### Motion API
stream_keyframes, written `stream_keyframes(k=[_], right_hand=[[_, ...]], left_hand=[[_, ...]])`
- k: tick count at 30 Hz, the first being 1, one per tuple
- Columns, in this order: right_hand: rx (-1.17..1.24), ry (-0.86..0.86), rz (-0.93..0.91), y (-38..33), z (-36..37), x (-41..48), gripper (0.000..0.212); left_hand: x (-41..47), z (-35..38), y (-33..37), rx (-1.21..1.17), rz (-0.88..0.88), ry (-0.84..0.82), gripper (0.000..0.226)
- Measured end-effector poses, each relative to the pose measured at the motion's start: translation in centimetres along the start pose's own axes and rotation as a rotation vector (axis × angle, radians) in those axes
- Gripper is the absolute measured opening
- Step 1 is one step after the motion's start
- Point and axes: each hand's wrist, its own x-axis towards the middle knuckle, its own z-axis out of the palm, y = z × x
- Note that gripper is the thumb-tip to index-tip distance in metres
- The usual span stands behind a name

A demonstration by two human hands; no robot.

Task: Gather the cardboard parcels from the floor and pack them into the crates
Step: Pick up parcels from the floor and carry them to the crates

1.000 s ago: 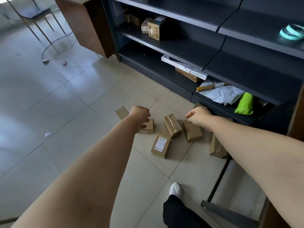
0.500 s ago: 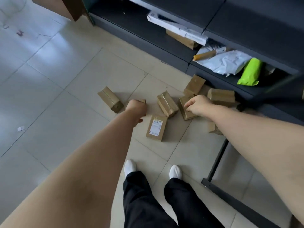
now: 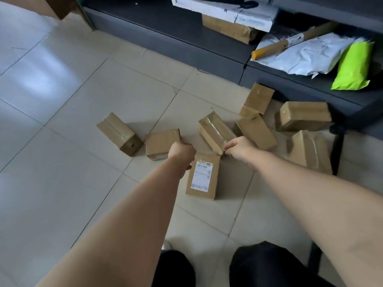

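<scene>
Several brown cardboard parcels lie scattered on the tiled floor by a dark shelf unit. My left hand [image 3: 182, 152] is curled at the right edge of a plain parcel [image 3: 158, 144], gripping it. My right hand [image 3: 238, 149] pinches the near corner of a tape-wrapped parcel [image 3: 214, 130]. Between my hands, a parcel with a white label [image 3: 204, 177] lies flat. Another parcel [image 3: 120, 134] sits apart at the left. More parcels [image 3: 303, 116] are piled at the right against the shelf base. No crate is in view.
The dark shelf unit [image 3: 186, 38] runs across the top and holds white mailers [image 3: 306, 55], a green bag [image 3: 354, 65], a yellow tube [image 3: 269, 49] and a long white box [image 3: 223, 9]. A black metal bar [image 3: 337, 146] stands at the right. My dark-trousered legs [image 3: 269, 266] are below.
The view has dropped closer to the floor. Both hands moved down onto the parcels; my right hand shifted left from one parcel to the tape-wrapped one.
</scene>
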Motion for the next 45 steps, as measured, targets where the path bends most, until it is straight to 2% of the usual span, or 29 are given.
stream_keyframes(k=[3, 7, 9, 11, 14, 19, 22, 25, 30, 33, 35, 37, 39, 42, 44, 45], right_hand=[[0.045, 0.065, -0.021, 2.6, 3.4, 6.0, 0.020], [0.021, 0.169, -0.035, 5.9, 6.9, 12.9, 0.028], [0.031, 0.239, -0.028, 7.2, 8.3, 15.9, 0.030], [0.013, 0.331, -0.029, 8.3, 9.4, 18.3, 0.032], [-0.053, 0.468, -0.075, 9.7, 10.6, 20.5, 0.040], [-0.150, 0.422, -0.049, 11.4, 12.5, 20.8, 0.069], [-0.177, 0.461, -0.067, 11.5, 12.9, 21.0, 0.074], [-0.177, 0.483, -0.053, 11.2, 13.5, 21.5, 0.075], [-0.185, 0.506, -0.057, 10.4, 13.5, 21.9, 0.078], [-0.142, 0.513, -0.073, 10.6, 13.2, 21.7, 0.068], [-0.147, 0.584, -0.069, 10.8, 13.0, 21.3, 0.054], [-0.089, 0.604, -0.046, 10.9, 12.9, 21.0, 0.048], [0.085, 0.526, -0.006, 10.9, 12.8, 21.1, 0.048], [0.204, 0.347, 0.018, 11.5, 13.0, 21.0, 0.048], [0.363, 0.224, 0.004, 11.8, 13.3, 20.7, 0.040], [0.469, 0.171, 0.011, 11.9, 13.4, 20.4, 0.034]], left_hand=[[6.0, 3.0, -2.4, -0.070, 0.073, -0.008, 0.021], [13.2, 6.8, -5.6, -0.070, 0.229, 0.053, 0.044], [15.7, 7.9, -6.8, 0.071, 0.330, 0.127, 0.051], [17.8, 8.5, -8.1, 0.314, 0.437, 0.168, 0.052], [20.3, 8.7, -10.7, 0.733, 0.569, 0.101, 0.042], [21.8, 9.1, -14.8, 1.174, 0.581, -0.014, 0.112], [22.8, 9.2, -16.0, 1.271, 0.574, -0.020, 0.129], [23.5, 8.9, -15.0, 1.238, 0.524, -0.014, 0.127], [25.1, 6.3, -13.8, 1.066, 0.393, 0.109, 0.114], [25.5, 4.9, -13.1, 1.040, 0.341, 0.149, 0.102], [25.4, 4.9, -12.3, 1.038, 0.364, 0.215, 0.084], [24.8, 5.7, -11.4, 1.037, 0.498, 0.314, 0.069], [24.0, 6.9, -10.6, 0.874, 0.590, 0.310, 0.064], [23.0, 9.1, -9.5, 0.548, 0.535, 0.174, 0.046], [22.8, 10.4, -9.1, 0.526, 0.531, 0.131, 0.041], [22.9, 10.8, -8.9, 0.558, 0.525, 0.133, 0.046]])
